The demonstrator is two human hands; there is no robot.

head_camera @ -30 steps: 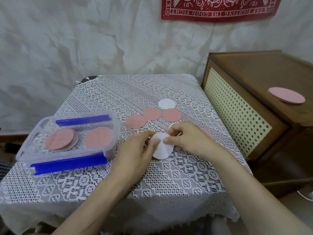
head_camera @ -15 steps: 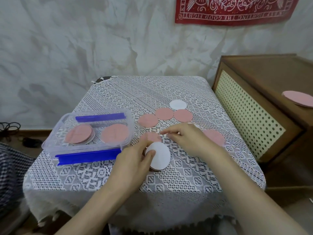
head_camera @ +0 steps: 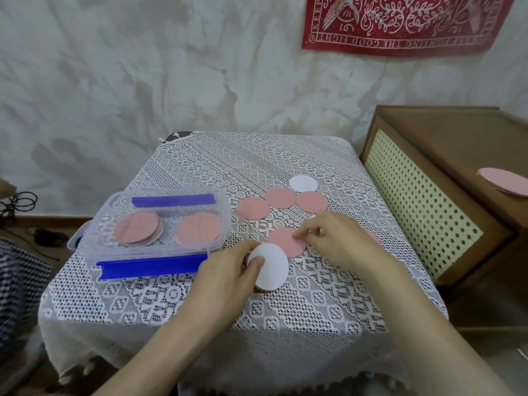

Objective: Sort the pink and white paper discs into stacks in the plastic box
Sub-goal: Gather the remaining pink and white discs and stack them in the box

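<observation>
Left hand (head_camera: 228,270) grips a white disc (head_camera: 271,267) by its left edge. Thumb is curled on top, other fingers are hidden under it. The disc is tilted, over the front middle of the table (head_camera: 200,304). In view it overlaps the near edge of a pink disc (head_camera: 285,241). A darker rim shows under the white one; can't tell if more discs sit beneath.

Right hand (head_camera: 340,241) is palm down with fingers curled, tips on the right edge of that pink disc. Can't tell if it pinches or only touches. The pink disc lies flat on the lace cloth.

Box (head_camera: 85,244) sits on the left of the table: clear, open-topped, with 2 blue clips (head_camera: 151,270) along its near and far sides. Inside:
- Left stack (head_camera: 137,231): pink on top, white edges showing below.
- Right stack (head_camera: 198,228): pink on top, just beside the left one, apart from it. Can't tell its thickness.

Loose on the cloth behind the hands:
- A row (head_camera: 280,198) of 3 pink discs, edges touching.
- 1 far white disc (head_camera: 303,183), touching the far side of the row.
- A partly hidden disc (head_camera: 373,236), pink, showing as a sliver behind the right hand.

Right of the table is a wooden cabinet (head_camera: 457,155) with a perforated front. 1 cabinet disc (head_camera: 503,185), pink, lies on top. A red banner (head_camera: 400,24) hangs on the wall. Cables (head_camera: 20,201) lie on the floor at left.
</observation>
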